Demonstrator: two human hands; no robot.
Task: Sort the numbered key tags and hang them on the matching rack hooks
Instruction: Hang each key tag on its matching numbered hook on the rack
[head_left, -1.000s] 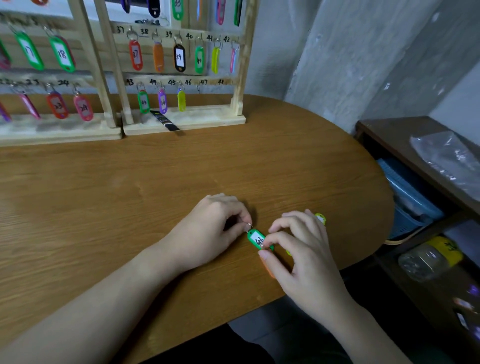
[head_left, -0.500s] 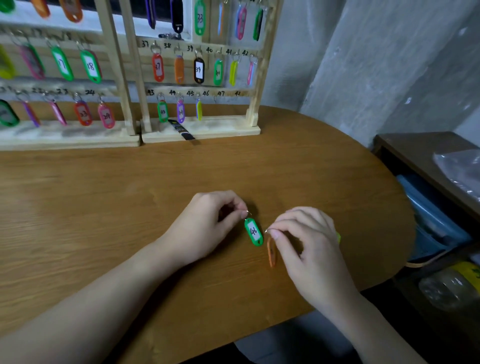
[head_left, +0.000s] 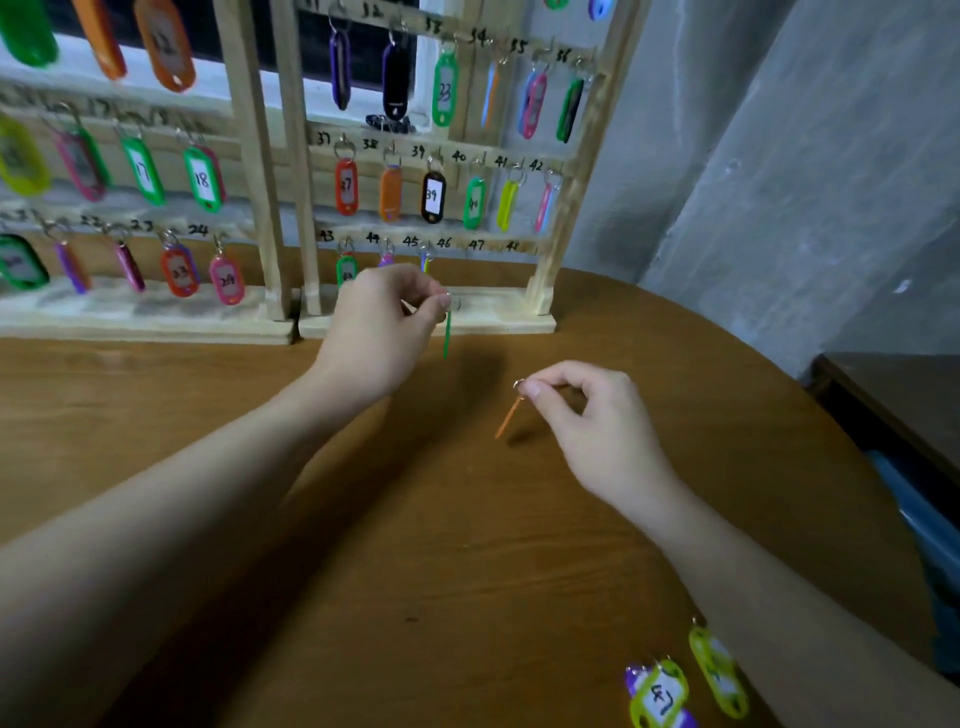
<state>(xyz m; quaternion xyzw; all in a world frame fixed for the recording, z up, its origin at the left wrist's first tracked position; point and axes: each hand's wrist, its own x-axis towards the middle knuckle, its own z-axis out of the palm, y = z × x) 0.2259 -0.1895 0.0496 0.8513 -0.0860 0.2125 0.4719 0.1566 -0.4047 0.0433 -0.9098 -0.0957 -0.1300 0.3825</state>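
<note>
Tags hang edge-on, numbers hidden: left hand (head_left: 382, 332) pinches green tag (head_left: 447, 335), right hand (head_left: 592, 426) orange tag (head_left: 506, 418).

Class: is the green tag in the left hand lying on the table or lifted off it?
Lifted: the left hand pinches its ring, and the green tag hangs edge-on above the table.

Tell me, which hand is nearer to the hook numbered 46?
Left. The left hand is raised just below and left of hook 46, pinching a green tag by its ring. The right hand is lower over the table, pinching an orange tag.
</note>
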